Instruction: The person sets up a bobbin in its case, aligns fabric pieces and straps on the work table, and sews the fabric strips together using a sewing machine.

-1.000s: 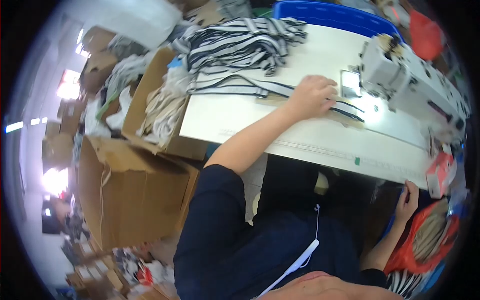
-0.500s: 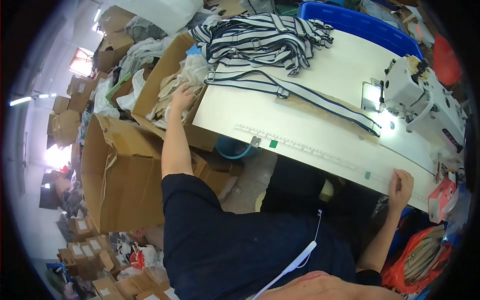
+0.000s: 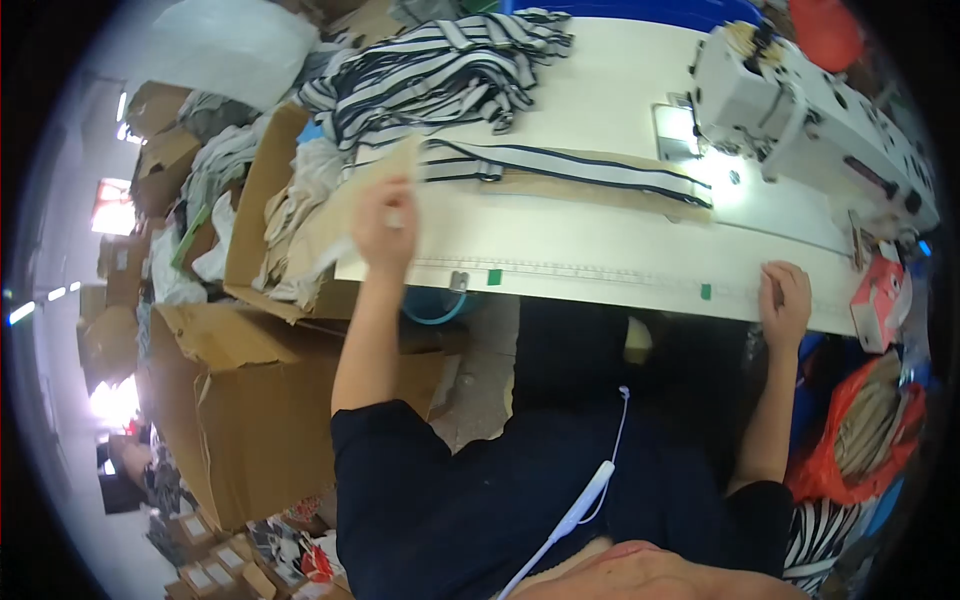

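Observation:
My left hand (image 3: 386, 228), blurred by motion, grips a beige piece of cloth (image 3: 345, 210) above the left end of the table. The cloth trails down toward an open carton of cream and beige cloth pieces (image 3: 290, 220). My right hand (image 3: 787, 298) rests at the table's front right edge with its fingers loosely bent and nothing in them. Beyond my left hand, a navy-and-white striped strap with a buckle (image 3: 580, 160) lies across the table over a beige strip (image 3: 560, 190). Its right end is near the needle area of the white sewing machine (image 3: 790, 120).
A heap of striped straps (image 3: 430, 80) covers the back left of the white table (image 3: 600, 240). Behind it is a blue bin (image 3: 640, 10). A large carton (image 3: 270, 400) stands at my left. A pink-red box (image 3: 878, 305) and a red bag (image 3: 850, 440) are at the right.
My left hand has come out of the carton and moved right, lifting a beige cloth over the table's edge. My right hand stays at the table's edge. The camera view has shifted.

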{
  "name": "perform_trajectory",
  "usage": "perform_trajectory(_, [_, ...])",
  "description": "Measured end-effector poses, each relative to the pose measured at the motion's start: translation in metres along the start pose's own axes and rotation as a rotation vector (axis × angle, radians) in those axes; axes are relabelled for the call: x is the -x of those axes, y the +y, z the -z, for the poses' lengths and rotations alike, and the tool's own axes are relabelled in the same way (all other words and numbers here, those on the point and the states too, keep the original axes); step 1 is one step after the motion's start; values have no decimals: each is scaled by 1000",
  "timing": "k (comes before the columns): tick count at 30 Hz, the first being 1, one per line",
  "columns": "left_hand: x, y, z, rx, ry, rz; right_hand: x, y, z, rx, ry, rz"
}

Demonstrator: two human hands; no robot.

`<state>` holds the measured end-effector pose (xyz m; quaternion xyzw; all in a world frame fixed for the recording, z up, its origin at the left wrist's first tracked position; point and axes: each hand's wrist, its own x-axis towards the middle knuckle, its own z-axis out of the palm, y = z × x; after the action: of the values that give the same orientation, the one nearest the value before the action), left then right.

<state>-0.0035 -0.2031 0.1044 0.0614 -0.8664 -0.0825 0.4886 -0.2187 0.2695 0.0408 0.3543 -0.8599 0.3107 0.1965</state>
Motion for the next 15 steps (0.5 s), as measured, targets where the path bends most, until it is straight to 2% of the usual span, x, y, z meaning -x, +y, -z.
perform_trajectory(3, [17, 77, -53, 265, -257, -127, 3, 1, -1, -21, 6, 28])
perform_trajectory(4, [26, 99, -67, 335, -368, -108, 3, 3, 2, -21, 8, 33])
perform_trajectory(6, [34, 140, -92, 467, -461, -162, 4, 0, 9, -67, -2, 35])
perform_trajectory(11, [27, 194, -133, 596, -564, -349, 8, 1, 18, -82, -62, 16])
perform_trajectory(15, [19, 216, -147, 637, -652, -366, -11, -10, 3, -223, -117, -33])
